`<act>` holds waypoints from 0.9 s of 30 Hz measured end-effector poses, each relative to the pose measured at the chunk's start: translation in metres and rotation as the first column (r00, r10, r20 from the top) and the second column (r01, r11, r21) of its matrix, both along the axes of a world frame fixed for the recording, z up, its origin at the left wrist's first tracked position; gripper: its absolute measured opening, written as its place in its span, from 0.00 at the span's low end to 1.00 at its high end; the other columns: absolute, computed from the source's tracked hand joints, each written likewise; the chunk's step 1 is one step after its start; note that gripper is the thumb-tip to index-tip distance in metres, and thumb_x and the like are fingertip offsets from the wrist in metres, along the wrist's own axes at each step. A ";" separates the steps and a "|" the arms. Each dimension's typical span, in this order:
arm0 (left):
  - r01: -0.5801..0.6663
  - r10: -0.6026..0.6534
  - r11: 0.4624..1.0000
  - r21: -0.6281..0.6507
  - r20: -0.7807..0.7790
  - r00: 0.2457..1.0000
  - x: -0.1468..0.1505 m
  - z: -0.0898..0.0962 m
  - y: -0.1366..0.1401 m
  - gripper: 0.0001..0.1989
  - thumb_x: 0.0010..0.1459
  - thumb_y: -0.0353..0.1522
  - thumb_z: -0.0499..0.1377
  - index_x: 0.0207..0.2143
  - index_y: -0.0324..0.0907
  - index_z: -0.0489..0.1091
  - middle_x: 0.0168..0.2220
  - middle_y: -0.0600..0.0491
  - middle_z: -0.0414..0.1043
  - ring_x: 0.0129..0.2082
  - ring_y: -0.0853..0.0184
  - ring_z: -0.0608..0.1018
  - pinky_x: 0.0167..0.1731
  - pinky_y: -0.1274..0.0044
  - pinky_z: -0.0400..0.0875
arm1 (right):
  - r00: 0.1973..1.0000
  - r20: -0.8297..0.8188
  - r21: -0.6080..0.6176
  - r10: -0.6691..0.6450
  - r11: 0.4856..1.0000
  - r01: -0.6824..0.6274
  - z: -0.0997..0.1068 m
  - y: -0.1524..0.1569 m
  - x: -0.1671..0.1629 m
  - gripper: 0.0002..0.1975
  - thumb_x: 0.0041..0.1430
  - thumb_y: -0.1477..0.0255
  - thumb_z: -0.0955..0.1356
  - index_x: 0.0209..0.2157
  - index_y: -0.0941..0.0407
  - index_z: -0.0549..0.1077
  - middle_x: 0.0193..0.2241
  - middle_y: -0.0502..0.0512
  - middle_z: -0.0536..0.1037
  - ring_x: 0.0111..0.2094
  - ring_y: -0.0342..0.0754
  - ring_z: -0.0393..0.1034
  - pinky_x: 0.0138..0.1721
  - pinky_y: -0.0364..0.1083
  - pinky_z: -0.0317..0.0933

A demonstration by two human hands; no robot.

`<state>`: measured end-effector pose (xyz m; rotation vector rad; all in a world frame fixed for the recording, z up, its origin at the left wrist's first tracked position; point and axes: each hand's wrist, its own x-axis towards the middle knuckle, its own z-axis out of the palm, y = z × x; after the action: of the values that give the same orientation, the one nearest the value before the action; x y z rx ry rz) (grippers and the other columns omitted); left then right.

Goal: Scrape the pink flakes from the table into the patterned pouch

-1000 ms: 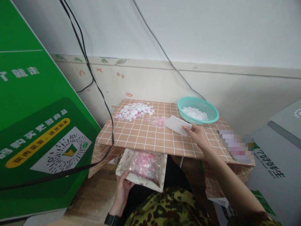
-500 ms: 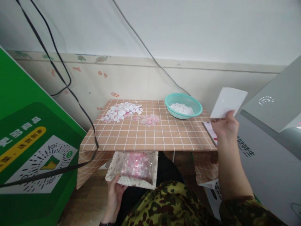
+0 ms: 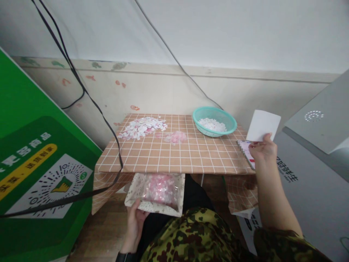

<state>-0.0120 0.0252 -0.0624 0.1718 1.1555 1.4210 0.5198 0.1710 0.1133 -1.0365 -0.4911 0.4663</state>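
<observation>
My left hand point(image 3: 137, 215) grips the near left edge of a speckled tray point(image 3: 136, 189), held below the front of the table. In the tray lies a clear plastic bag point(image 3: 160, 191) with pink and white pieces inside. Over at the right, my right hand point(image 3: 263, 147) pinches a white card point(image 3: 264, 124) by its lower edge. A flat item with a printed top, maybe a booklet or a phone point(image 3: 247, 153), lies under that hand at the table's right edge. Part of it is hidden by the hand.
The checked tablecloth point(image 3: 163, 156) bears a pile of white and pink paper bits point(image 3: 144, 127), a small pink heap point(image 3: 176, 137) and a turquoise basket point(image 3: 215, 122) holding white pieces. A black strap point(image 3: 98, 105) hangs before the green panel point(image 3: 16, 127) at left. A grey cabinet point(image 3: 319, 174) stands right.
My right hand has lowered the white card slightly and brought it left, closer to the printed item. The tray in my left hand is almost unmoved; the view has shifted a little.
</observation>
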 end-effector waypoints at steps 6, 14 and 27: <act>-0.019 0.019 1.000 -0.017 0.013 1.000 0.000 0.000 0.000 0.33 0.53 0.36 0.67 0.62 0.50 0.66 0.54 0.47 0.75 0.46 0.56 0.81 0.44 0.61 0.79 | 0.959 0.159 0.014 0.233 0.971 -0.239 -0.002 -0.021 -0.086 0.18 0.45 0.58 0.79 0.33 0.54 0.77 0.33 0.53 0.80 0.35 0.50 0.74 0.37 0.49 0.69; -0.001 0.001 1.000 -0.003 0.006 1.000 0.002 0.005 -0.002 0.32 0.56 0.35 0.65 0.63 0.51 0.64 0.57 0.46 0.73 0.45 0.58 0.81 0.44 0.63 0.79 | 0.481 0.741 -0.486 0.468 0.869 -0.097 -0.017 0.008 -0.152 0.26 0.56 0.48 0.70 0.25 0.58 0.79 0.18 0.53 0.73 0.23 0.48 0.65 0.24 0.45 0.53; -0.016 0.015 1.000 -0.016 -0.014 1.000 0.002 0.000 -0.002 0.33 0.56 0.36 0.64 0.63 0.51 0.63 0.57 0.45 0.73 0.47 0.56 0.81 0.44 0.62 0.79 | 0.333 0.799 -0.493 0.501 0.862 -0.116 -0.015 0.025 -0.177 0.29 0.59 0.46 0.66 0.18 0.56 0.69 0.16 0.50 0.64 0.21 0.44 0.57 0.23 0.45 0.46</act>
<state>-0.0096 0.0236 -0.0621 0.1620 1.1819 1.4257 0.3426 0.1958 0.0986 -1.5358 -1.7280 0.2744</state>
